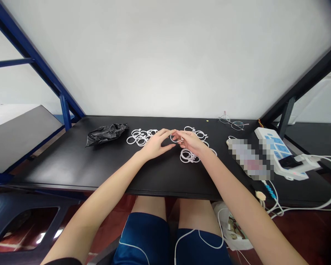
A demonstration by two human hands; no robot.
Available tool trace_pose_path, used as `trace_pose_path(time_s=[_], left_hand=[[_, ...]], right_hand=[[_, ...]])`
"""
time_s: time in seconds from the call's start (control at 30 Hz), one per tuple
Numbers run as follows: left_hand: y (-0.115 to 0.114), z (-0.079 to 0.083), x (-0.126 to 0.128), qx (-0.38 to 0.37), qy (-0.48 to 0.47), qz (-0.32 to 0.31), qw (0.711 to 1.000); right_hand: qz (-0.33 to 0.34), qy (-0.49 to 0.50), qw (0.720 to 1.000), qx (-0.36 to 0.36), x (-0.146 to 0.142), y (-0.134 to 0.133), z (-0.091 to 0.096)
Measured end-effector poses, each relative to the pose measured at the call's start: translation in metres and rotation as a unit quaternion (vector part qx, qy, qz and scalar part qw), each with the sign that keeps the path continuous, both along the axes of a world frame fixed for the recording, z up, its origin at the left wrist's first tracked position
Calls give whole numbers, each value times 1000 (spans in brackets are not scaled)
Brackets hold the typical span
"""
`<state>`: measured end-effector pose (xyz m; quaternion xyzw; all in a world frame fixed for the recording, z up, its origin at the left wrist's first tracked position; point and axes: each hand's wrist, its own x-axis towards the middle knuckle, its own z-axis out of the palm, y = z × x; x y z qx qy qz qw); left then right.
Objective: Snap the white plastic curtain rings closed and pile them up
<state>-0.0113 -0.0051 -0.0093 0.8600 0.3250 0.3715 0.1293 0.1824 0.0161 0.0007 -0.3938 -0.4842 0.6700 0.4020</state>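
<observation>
A thin white plastic ring [171, 140] with a small tab is held up between my two hands. My right hand [193, 142] has its fingers closed on the ring's right side. My left hand [157, 144] curves toward it from the left, thumb and fingers apart. Its fingertips come up to the top of the ring; whether they touch it I cannot tell. Beyond my left hand lies a loose group of similar white rings [131, 140]. More white rings [185, 156] lie below and behind my right hand, partly hidden by it.
On the black desk [107, 169] lie a crumpled black plastic bag [106, 134] at the left and eyeglasses [238, 126] at the back right. A phone, blurred out [248, 158], and a power strip [278, 147] with white cables [320, 207] occupy the right side.
</observation>
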Motion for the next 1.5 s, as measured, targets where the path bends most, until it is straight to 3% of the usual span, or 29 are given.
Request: trace_pose_path(time_s=[0.23,0.43,0.93,1.27,1.5], left_hand=[[2,-3,0,-2,-8,-2,1000],[2,-1,-1,-3,8,9,1000],[6,-5,-3,7,28,62,998],[5,-8,2,55,44,46,996],[6,-10,4,69,38,48,996]], right_hand=[[38,-33,998,30,-3,-6,2],[58,-19,998,12,-6,-8,3],[14,19,1000,-1,-7,-5,3],[44,26,998,30,-7,-5,-3],[28,23,999,17,-7,-3,-4]])
